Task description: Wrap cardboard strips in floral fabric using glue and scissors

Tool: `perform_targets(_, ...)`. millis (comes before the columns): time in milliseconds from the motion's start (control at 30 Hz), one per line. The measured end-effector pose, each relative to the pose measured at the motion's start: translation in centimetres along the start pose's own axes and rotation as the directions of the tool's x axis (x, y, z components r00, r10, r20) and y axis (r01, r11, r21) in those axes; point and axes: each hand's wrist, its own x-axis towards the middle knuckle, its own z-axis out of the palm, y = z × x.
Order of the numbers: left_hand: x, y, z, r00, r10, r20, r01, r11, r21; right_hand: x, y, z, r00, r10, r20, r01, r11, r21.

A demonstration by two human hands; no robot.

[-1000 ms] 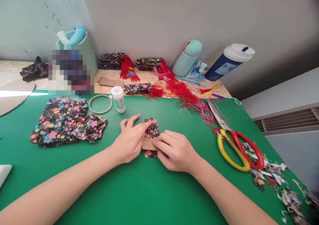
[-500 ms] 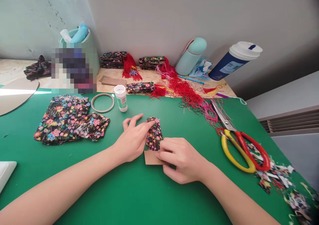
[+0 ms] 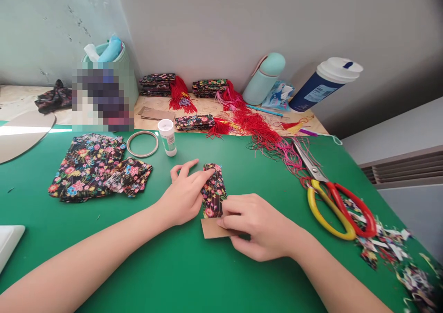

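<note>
A narrow strip of black floral fabric (image 3: 215, 183) lies on the green mat in front of me. My left hand (image 3: 185, 193) rests at its left side, fingers spread, with the index fingertip on the upper part of the fabric. In my right hand (image 3: 256, 225) a small brown cardboard piece (image 3: 212, 229) is pinched, lying across the fabric's near end. My right fingers hide the cardboard's right part. Just beyond my left hand stands a white glue stick (image 3: 167, 137), and a roll of tape (image 3: 142, 143) lies beside it.
Folded floral fabric (image 3: 92, 167) is at the left. Yellow-and-red-handled scissors (image 3: 323, 197) and fabric scraps (image 3: 387, 243) lie at the right. Red tassel threads (image 3: 256, 128), a mint bottle (image 3: 265, 77) and a dark blue cup (image 3: 325, 84) stand along the back.
My right hand has moved slightly toward me with the cardboard, and more of the fabric's near end shows. My left hand has stayed in place.
</note>
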Motion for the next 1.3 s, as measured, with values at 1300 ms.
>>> perform_targets(1300,-0.2,0.0,0.5,1.0,-0.009,-0.023,0.009,1.0,-0.003,0.0,1.1,0.6,0.996,-0.008,-0.093,0.001,0.997,-0.075)
